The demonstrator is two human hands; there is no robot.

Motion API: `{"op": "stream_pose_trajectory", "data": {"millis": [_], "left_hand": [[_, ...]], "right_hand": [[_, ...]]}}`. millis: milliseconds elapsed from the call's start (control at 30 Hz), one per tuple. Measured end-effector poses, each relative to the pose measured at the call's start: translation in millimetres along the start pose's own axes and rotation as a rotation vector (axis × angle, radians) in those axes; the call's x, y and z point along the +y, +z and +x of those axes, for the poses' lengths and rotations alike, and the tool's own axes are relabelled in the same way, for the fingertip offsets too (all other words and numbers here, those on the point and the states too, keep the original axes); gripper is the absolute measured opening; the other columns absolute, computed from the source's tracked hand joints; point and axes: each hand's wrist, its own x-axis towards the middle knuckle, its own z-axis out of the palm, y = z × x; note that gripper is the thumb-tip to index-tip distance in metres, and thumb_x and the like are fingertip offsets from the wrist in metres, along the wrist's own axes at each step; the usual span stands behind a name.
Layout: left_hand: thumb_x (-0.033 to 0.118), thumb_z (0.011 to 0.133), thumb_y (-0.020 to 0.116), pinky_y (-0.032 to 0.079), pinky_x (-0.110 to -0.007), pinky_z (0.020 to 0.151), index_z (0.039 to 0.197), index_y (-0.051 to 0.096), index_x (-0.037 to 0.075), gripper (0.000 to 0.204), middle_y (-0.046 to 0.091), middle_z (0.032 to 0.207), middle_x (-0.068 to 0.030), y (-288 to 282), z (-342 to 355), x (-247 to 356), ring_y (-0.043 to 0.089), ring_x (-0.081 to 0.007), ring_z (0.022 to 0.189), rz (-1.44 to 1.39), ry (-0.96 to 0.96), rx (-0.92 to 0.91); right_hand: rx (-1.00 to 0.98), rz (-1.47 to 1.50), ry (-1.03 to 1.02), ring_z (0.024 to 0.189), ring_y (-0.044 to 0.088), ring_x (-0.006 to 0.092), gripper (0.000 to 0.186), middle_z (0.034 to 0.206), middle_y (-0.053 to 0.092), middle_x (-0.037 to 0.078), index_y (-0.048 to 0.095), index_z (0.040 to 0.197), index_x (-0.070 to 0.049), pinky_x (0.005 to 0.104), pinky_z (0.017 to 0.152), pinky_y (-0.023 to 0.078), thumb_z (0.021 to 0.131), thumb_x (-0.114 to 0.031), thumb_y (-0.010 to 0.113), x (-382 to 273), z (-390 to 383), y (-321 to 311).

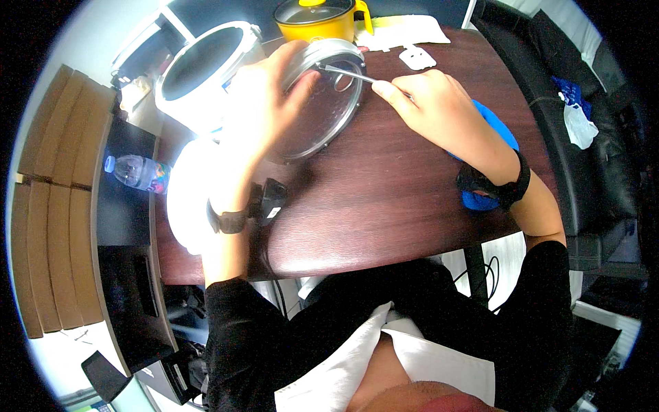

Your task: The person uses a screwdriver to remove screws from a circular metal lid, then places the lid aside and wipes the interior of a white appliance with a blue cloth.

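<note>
My left hand (268,99) is closed on the rim of a round, clear lid (319,127), which it holds tilted up above the table. The fingers behind the rim are partly hidden. In my right hand (432,99) is a thin metal screwdriver (351,74), its handle mostly covered by the fingers. The screwdriver points left, and its tip meets the upper part of the lid near my left thumb. Just left of the lid stands a white, drum-shaped tub (199,103) with a dark inside, partly covered by my left hand.
On the dark wood table (384,199) stand a yellow pot (312,31) and, beside it, white sheets (412,31) and a small white plastic piece (417,58). A blue object (491,117) lies under my right wrist. A plastic bottle (141,172) and a white rounded object (187,206) are left.
</note>
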Motion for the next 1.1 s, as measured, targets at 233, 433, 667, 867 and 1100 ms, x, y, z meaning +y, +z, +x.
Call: {"op": "stream_pose_trajectory", "data": {"millis": [233, 433, 667, 867, 1100], "left_hand": [[0.026, 0.084, 0.070, 0.053, -0.039, 0.072, 0.115, 0.061, 0.004, 0.039, 0.068, 0.092, -0.0205, -1.0, 0.2, 0.1, 0.068, -0.0342, 0.081, -0.020, -0.034, -0.037], [0.028, 0.084, 0.071, 0.053, -0.038, 0.068, 0.116, 0.063, 0.007, 0.038, 0.068, 0.086, -0.0197, 1.8, -0.3, -2.0, 0.069, -0.0325, 0.076, -0.014, -0.018, -0.018], [0.030, 0.084, 0.071, 0.052, -0.038, 0.065, 0.115, 0.064, 0.010, 0.038, 0.068, 0.080, -0.0184, 1.3, -0.3, 0.2, 0.068, -0.0319, 0.071, -0.014, -0.006, -0.005], [0.030, 0.084, 0.072, 0.052, -0.038, 0.065, 0.116, 0.063, 0.009, 0.039, 0.068, 0.082, -0.0191, 0.5, 1.0, 3.1, 0.069, -0.0316, 0.073, -0.023, -0.020, -0.025], [0.030, 0.084, 0.072, 0.053, -0.039, 0.066, 0.116, 0.063, 0.009, 0.040, 0.068, 0.083, -0.0199, 0.4, 0.3, 2.9, 0.069, -0.0327, 0.074, -0.017, -0.048, -0.040]], "right_hand": [[0.014, -0.058, -0.011, 0.053, 0.060, 0.0355, 0.044, 0.057, 0.059, 0.017, 0.063, 0.060, -0.003, 0.0438, 0.052, 0.050, 0.092, -0.034, 0.059, -1.6, 2.5, -1.9], [0.006, -0.091, -0.034, 0.053, 0.060, 0.0346, 0.045, 0.056, 0.059, 0.017, 0.063, 0.060, -0.004, 0.0428, 0.053, 0.050, 0.092, -0.035, 0.058, 0.3, 1.8, 0.6], [0.005, -0.134, -0.082, 0.050, 0.054, 0.0349, 0.042, 0.055, 0.053, 0.018, 0.061, 0.063, -0.002, 0.0407, 0.051, 0.045, 0.092, -0.032, 0.059, -1.0, 4.3, -10.3], [0.003, -0.144, -0.040, 0.054, 0.061, 0.0326, 0.044, 0.056, 0.059, 0.015, 0.062, 0.059, -0.004, 0.0411, 0.054, 0.050, 0.090, -0.035, 0.060, -1.1, 1.4, -12.6], [0.001, -0.146, -0.087, 0.055, 0.061, 0.0326, 0.043, 0.056, 0.059, 0.015, 0.063, 0.060, -0.003, 0.0411, 0.055, 0.050, 0.091, -0.034, 0.059, -3.5, 3.5, -11.8]]}}
